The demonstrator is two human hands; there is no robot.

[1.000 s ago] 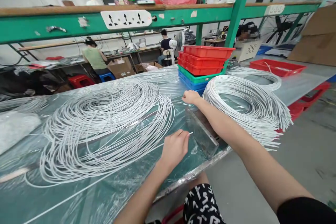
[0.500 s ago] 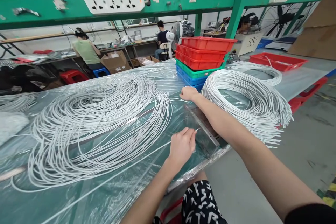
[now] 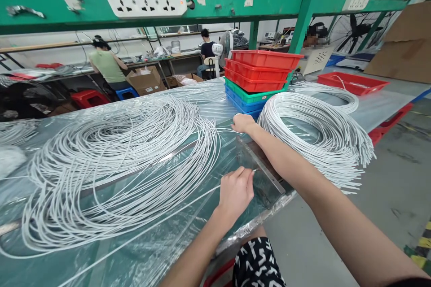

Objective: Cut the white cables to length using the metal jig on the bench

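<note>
My left hand (image 3: 236, 192) is closed in a pinch on a white cable (image 3: 138, 232). The cable runs down to the lower left, and its short tip pokes out past my fingertips over a flat metal plate (image 3: 261, 168). My right hand (image 3: 243, 123) is a closed fist beyond the plate's far end, close to a few loose strands; what its fingers hold is hidden. To the left spreads a large loose heap of white cables (image 3: 117, 161). Right of my right forearm lies a thick coiled bundle of white cables (image 3: 313, 139) with its cut ends toward the table edge.
Stacked red, green and blue trays (image 3: 259, 74) stand behind my right hand. A red tray (image 3: 352, 83) and a smaller cable coil (image 3: 328, 94) sit at the back right. A green shelf beam (image 3: 208, 6) with a power strip (image 3: 144, 2) crosses above. Other people sit farther back.
The view has shifted slightly. My left hand has moved a little toward the metal plate with the cable pinched in it. My right hand stays almost in place.
</note>
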